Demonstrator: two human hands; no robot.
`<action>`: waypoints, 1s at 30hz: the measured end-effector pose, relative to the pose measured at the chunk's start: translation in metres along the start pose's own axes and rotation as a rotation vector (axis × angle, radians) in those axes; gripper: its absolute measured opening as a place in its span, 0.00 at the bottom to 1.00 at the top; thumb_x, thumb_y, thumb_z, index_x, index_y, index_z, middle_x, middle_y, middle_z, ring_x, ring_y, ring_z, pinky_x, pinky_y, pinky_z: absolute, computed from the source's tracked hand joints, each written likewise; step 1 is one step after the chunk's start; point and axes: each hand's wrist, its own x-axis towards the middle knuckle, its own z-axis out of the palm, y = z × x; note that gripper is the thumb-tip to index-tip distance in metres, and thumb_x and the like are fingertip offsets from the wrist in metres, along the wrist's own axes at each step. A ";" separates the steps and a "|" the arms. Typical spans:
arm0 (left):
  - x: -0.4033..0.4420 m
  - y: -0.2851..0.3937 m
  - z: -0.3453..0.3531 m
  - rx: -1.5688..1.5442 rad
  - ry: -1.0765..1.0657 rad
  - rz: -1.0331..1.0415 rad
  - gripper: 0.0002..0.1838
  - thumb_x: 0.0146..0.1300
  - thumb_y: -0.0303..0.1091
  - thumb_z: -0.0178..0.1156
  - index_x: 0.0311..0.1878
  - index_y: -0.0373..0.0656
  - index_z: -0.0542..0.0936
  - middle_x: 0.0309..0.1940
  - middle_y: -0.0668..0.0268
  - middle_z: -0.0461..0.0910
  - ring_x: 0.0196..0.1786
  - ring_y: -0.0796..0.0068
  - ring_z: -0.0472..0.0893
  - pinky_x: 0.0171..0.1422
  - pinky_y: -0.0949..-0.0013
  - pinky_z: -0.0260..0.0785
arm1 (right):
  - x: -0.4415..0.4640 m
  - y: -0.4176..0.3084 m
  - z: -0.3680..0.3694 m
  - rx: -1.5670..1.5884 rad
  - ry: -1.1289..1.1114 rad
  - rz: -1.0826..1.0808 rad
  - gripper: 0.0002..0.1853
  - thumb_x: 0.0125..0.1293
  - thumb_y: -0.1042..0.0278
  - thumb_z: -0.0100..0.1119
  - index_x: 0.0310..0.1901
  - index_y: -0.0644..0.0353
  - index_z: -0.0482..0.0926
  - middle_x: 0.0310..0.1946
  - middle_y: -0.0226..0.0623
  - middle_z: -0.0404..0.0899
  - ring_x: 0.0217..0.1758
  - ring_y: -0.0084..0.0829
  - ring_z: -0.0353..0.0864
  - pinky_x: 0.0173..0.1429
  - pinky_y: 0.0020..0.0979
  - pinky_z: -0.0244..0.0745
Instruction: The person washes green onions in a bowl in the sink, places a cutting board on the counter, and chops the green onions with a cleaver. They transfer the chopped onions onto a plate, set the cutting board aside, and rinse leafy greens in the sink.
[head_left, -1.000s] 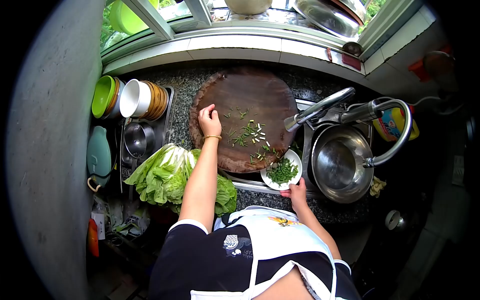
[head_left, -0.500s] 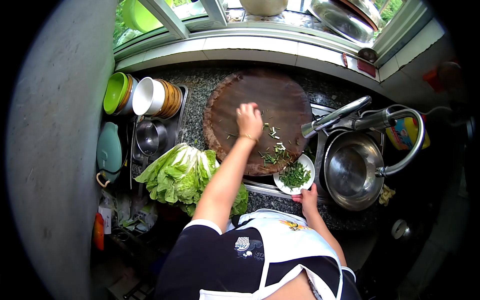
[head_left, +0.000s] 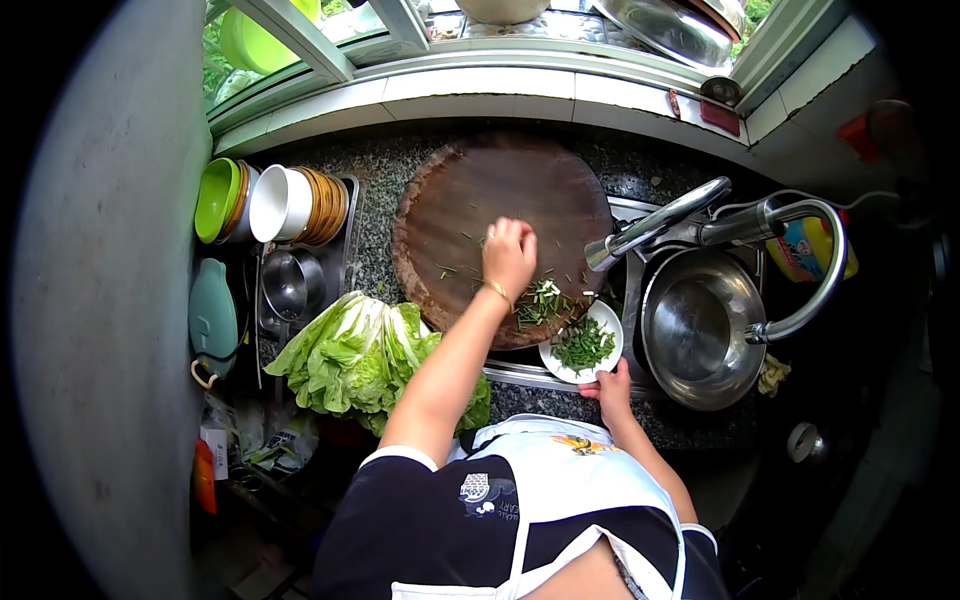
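Note:
Over a round wooden chopping board (head_left: 450,200), my left hand (head_left: 510,252) is low with its fingers curled together; whatever may be in them is hidden. Chopped green scallions or chives (head_left: 543,304) lie in a loose pile beside it, on the board's near right part, with stray bits around. My right hand (head_left: 612,391) grips the near rim of a small white dish (head_left: 612,328) at the board's edge. Chopped greens (head_left: 583,345) fill the middle of that dish.
Leafy lettuce (head_left: 365,355) lies left of my left forearm. Stacked bowls (head_left: 282,205) and a small metal pot (head_left: 290,282) stand farther left. On the right are a steel basin (head_left: 700,320) and a curved faucet (head_left: 825,270) reaching over it. A window ledge (head_left: 480,100) runs behind.
My left hand has come slightly nearer to me and to the right, towards the pile of greens. My right hand still holds the dish in place. The view has shifted slightly.

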 end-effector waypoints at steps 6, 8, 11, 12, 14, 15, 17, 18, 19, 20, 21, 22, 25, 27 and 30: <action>0.007 -0.023 0.015 0.231 -0.163 0.005 0.05 0.52 0.32 0.59 0.29 0.42 0.76 0.31 0.57 0.74 0.37 0.55 0.74 0.44 0.56 0.68 | -0.002 -0.006 0.002 -0.012 0.014 0.007 0.20 0.56 0.80 0.41 0.53 0.62 0.58 0.33 0.49 0.76 0.23 0.35 0.80 0.21 0.25 0.78; -0.019 -0.002 -0.003 0.070 -0.308 0.089 0.03 0.50 0.31 0.59 0.26 0.43 0.76 0.28 0.57 0.74 0.36 0.56 0.75 0.41 0.57 0.69 | -0.002 -0.005 0.003 -0.010 0.013 0.007 0.20 0.57 0.80 0.41 0.53 0.62 0.57 0.33 0.49 0.77 0.23 0.35 0.81 0.21 0.26 0.77; 0.009 -0.017 -0.023 0.102 -0.075 0.161 0.03 0.50 0.31 0.59 0.26 0.44 0.77 0.29 0.60 0.76 0.36 0.57 0.75 0.43 0.59 0.69 | 0.003 0.002 -0.001 -0.019 0.002 0.006 0.20 0.57 0.80 0.40 0.54 0.62 0.57 0.33 0.49 0.77 0.24 0.35 0.81 0.22 0.26 0.77; 0.030 -0.033 -0.029 0.152 -0.015 0.136 0.03 0.52 0.30 0.58 0.29 0.44 0.77 0.30 0.59 0.76 0.37 0.57 0.74 0.44 0.60 0.69 | 0.003 0.003 -0.003 -0.020 -0.013 0.005 0.21 0.58 0.80 0.40 0.54 0.62 0.56 0.34 0.49 0.77 0.24 0.35 0.81 0.22 0.27 0.78; 0.063 -0.072 -0.035 0.210 -0.019 0.161 0.06 0.55 0.33 0.58 0.35 0.42 0.77 0.36 0.60 0.76 0.42 0.58 0.74 0.47 0.59 0.69 | 0.003 0.003 -0.002 -0.016 -0.009 0.009 0.20 0.58 0.80 0.40 0.54 0.63 0.56 0.34 0.49 0.76 0.23 0.36 0.81 0.22 0.27 0.78; 0.071 -0.088 -0.037 0.228 -0.182 0.104 0.07 0.55 0.35 0.59 0.35 0.44 0.78 0.37 0.60 0.75 0.45 0.57 0.74 0.49 0.59 0.69 | 0.004 0.002 -0.002 -0.015 -0.009 0.008 0.20 0.59 0.80 0.40 0.54 0.63 0.56 0.34 0.49 0.76 0.22 0.37 0.81 0.21 0.28 0.78; 0.072 -0.095 -0.041 0.237 -0.358 0.054 0.06 0.53 0.34 0.60 0.33 0.44 0.77 0.35 0.59 0.75 0.43 0.56 0.74 0.47 0.59 0.69 | 0.001 -0.003 0.001 -0.019 0.001 0.016 0.20 0.59 0.80 0.40 0.54 0.63 0.56 0.34 0.50 0.76 0.22 0.37 0.81 0.21 0.28 0.78; 0.064 -0.089 -0.042 0.263 -0.373 0.039 0.06 0.53 0.34 0.60 0.33 0.44 0.77 0.35 0.59 0.75 0.42 0.56 0.75 0.47 0.59 0.69 | -0.002 -0.007 0.003 -0.030 0.006 0.025 0.22 0.57 0.80 0.40 0.55 0.63 0.56 0.34 0.49 0.77 0.23 0.35 0.81 0.22 0.26 0.78; 0.047 -0.080 -0.044 0.291 -0.393 0.024 0.06 0.52 0.33 0.60 0.32 0.44 0.77 0.34 0.58 0.74 0.42 0.55 0.75 0.47 0.59 0.69 | -0.001 -0.007 0.002 -0.027 0.004 0.027 0.22 0.57 0.80 0.40 0.55 0.63 0.56 0.34 0.49 0.77 0.23 0.35 0.81 0.22 0.26 0.78; 0.028 -0.070 -0.043 0.293 -0.389 -0.007 0.05 0.52 0.32 0.60 0.32 0.44 0.78 0.34 0.58 0.75 0.41 0.55 0.75 0.47 0.59 0.69 | 0.000 -0.006 0.001 -0.039 0.000 0.033 0.21 0.58 0.80 0.40 0.54 0.63 0.56 0.34 0.49 0.77 0.23 0.36 0.81 0.22 0.26 0.78; 0.008 -0.057 -0.041 0.296 -0.383 -0.036 0.05 0.52 0.32 0.60 0.32 0.44 0.78 0.34 0.57 0.75 0.41 0.56 0.76 0.47 0.59 0.69 | 0.001 -0.005 0.001 -0.050 -0.004 0.037 0.20 0.58 0.80 0.40 0.54 0.63 0.57 0.34 0.49 0.77 0.23 0.36 0.81 0.22 0.26 0.78; -0.014 -0.039 -0.041 0.165 -0.449 -0.026 0.05 0.52 0.31 0.60 0.32 0.43 0.78 0.34 0.57 0.75 0.40 0.56 0.76 0.46 0.59 0.70 | 0.000 -0.006 0.002 -0.043 0.001 0.024 0.19 0.58 0.80 0.39 0.52 0.63 0.57 0.34 0.49 0.77 0.24 0.36 0.81 0.22 0.26 0.78; -0.041 -0.007 -0.046 -0.107 -0.452 -0.026 0.03 0.51 0.28 0.59 0.31 0.42 0.79 0.32 0.58 0.76 0.40 0.56 0.77 0.46 0.61 0.70 | -0.001 -0.007 0.003 -0.047 -0.004 0.019 0.18 0.58 0.80 0.39 0.51 0.63 0.58 0.33 0.49 0.77 0.24 0.35 0.81 0.23 0.27 0.78; -0.025 -0.031 -0.052 -0.056 -0.200 0.011 0.03 0.51 0.27 0.58 0.30 0.41 0.79 0.32 0.57 0.76 0.38 0.56 0.77 0.45 0.61 0.70 | 0.002 0.000 -0.002 -0.041 -0.015 0.012 0.19 0.58 0.80 0.40 0.52 0.63 0.57 0.33 0.49 0.77 0.23 0.35 0.81 0.22 0.26 0.78; 0.005 -0.090 -0.072 0.327 -0.025 -0.137 0.05 0.52 0.26 0.57 0.34 0.41 0.78 0.35 0.55 0.75 0.40 0.53 0.75 0.47 0.57 0.69 | 0.005 0.001 -0.003 0.004 -0.021 0.030 0.20 0.58 0.81 0.41 0.54 0.62 0.56 0.35 0.49 0.76 0.22 0.38 0.81 0.21 0.30 0.78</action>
